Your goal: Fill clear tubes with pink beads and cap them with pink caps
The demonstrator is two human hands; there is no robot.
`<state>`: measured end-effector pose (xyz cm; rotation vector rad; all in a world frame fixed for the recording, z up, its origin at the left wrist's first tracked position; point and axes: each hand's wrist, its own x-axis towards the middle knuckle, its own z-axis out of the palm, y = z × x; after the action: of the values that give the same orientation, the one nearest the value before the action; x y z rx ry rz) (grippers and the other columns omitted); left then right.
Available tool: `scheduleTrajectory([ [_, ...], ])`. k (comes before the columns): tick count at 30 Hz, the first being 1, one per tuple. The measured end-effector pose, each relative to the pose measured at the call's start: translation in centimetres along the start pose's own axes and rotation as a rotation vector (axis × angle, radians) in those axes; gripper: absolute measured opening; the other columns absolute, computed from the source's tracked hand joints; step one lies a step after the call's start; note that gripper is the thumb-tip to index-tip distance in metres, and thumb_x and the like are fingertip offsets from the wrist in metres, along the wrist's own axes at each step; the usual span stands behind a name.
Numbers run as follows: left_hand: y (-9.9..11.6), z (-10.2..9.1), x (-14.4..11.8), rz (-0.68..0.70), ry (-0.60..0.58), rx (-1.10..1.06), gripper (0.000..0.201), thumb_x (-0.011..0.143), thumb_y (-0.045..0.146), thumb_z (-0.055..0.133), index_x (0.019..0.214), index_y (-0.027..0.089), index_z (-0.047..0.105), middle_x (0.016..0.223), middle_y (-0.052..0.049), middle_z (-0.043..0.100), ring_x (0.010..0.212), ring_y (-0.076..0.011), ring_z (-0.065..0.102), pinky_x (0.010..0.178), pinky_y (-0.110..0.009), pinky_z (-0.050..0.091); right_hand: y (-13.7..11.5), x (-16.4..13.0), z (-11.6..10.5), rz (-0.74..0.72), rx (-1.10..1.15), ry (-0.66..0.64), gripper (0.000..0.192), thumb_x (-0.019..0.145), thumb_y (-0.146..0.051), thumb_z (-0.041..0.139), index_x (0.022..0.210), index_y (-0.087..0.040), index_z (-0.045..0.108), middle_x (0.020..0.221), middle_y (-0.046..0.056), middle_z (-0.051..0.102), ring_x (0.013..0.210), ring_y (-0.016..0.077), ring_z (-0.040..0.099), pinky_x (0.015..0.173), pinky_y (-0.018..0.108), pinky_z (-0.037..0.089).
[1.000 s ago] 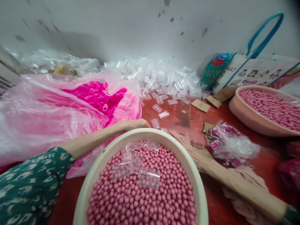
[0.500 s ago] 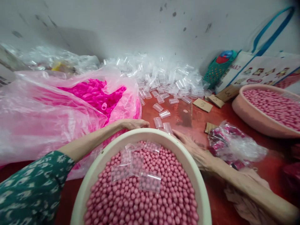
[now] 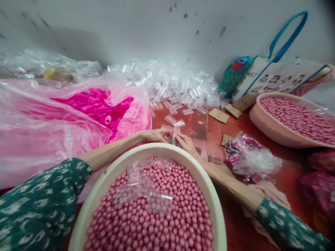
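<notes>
Just beyond the far rim of a cream basin [image 3: 218, 209], both hands meet at a small clear plastic sleeve [image 3: 173, 137]. My left hand [image 3: 159, 135] has its fingertips closed on the sleeve's left side; its lower part is hidden behind the rim. From the right, my right hand [image 3: 190, 147] pinches the same sleeve with bent fingers. Pink beads [image 3: 151, 230] fill the basin. Several clear sleeves [image 3: 160, 202] lie on top of the beads. Other loose sleeves [image 3: 179, 123] rest on the red table close to the fingertips.
A large heap of clear sleeves [image 3: 180, 82] lies against the wall. Left stands a plastic bag [image 3: 39, 129] with bright pink parts [image 3: 91, 104]. Rightward are cardboard pieces [image 3: 219, 115], a crumpled clear wrapper [image 3: 253, 157], a pink basin of beads [image 3: 272, 125] and a tote bag [image 3: 280, 78].
My hands have come together beyond the basin's rim and closed on a clear sleeve between them. The view has shifted slightly, bringing the right sleeve cuff into sight.
</notes>
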<state>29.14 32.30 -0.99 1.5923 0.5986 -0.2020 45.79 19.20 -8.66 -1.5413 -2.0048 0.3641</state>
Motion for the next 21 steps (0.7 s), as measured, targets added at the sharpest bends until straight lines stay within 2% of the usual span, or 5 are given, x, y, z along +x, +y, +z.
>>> scheduleTrajectory([
  [3, 0.3, -0.1, -0.1, 0.029, 0.023, -0.024, 0.049, 0.059, 0.028, 0.075, 0.100, 0.014, 0.053, 0.072, 0.002, 0.061, 0.059, -0.0124, 0.058, 0.050, -0.021, 0.042, -0.1, 1.0, -0.4, -0.058, 0.020, 0.056, 0.054, 0.087, -0.031, 0.043, 0.139, -0.017, 0.035, 0.131, 0.016, 0.044, 0.124, 0.0286, 0.038, 0.103, 0.047, 0.033],
  [7, 1.4, -0.3, -0.4, 0.096, 0.065, -0.038, 0.043, 0.061, 0.024, 0.075, 0.097, 0.013, 0.054, 0.073, 0.002, 0.062, 0.062, -0.0122, 0.060, 0.055, -0.022, 0.046, -0.7, 2.3, -2.3, -0.148, 0.036, 0.106, 0.069, 0.077, -0.044, 0.058, 0.137, -0.018, 0.038, 0.129, 0.015, 0.045, 0.122, 0.0295, 0.040, 0.103, 0.047, 0.033],
  [14, 6.0, -0.5, -2.4, 0.220, 0.121, -0.022, 0.043, 0.064, 0.022, 0.077, 0.098, 0.013, 0.053, 0.078, 0.001, 0.061, 0.072, -0.0167, 0.066, 0.070, -0.032, 0.055, -2.6, 4.0, -7.4, -0.259, 0.013, 0.176, 0.069, 0.076, -0.037, 0.062, 0.137, -0.017, 0.036, 0.132, 0.015, 0.040, 0.126, 0.0292, 0.035, 0.104, 0.048, 0.032],
  [18, 8.5, 1.0, -5.8, 0.269, 0.134, 0.004, 0.037, 0.070, 0.019, 0.073, 0.100, 0.014, 0.052, 0.085, -0.001, 0.062, 0.076, -0.0158, 0.066, 0.072, -0.032, 0.055, -6.1, 2.8, -10.2, -0.317, -0.007, 0.207, 0.070, 0.077, -0.033, 0.062, 0.139, -0.017, 0.032, 0.135, 0.015, 0.037, 0.129, 0.0291, 0.031, 0.106, 0.049, 0.030],
  [21, 9.0, 4.1, -9.9, 0.293, 0.151, 0.061, 0.038, 0.072, 0.018, 0.071, 0.105, 0.016, 0.053, 0.092, -0.003, 0.062, 0.077, -0.0142, 0.064, 0.068, -0.028, 0.054, -10.7, -0.4, -11.3, -0.351, -0.030, 0.199, 0.071, 0.078, -0.025, 0.061, 0.141, -0.015, 0.028, 0.138, 0.015, 0.034, 0.131, 0.0282, 0.027, 0.108, 0.047, 0.028],
])
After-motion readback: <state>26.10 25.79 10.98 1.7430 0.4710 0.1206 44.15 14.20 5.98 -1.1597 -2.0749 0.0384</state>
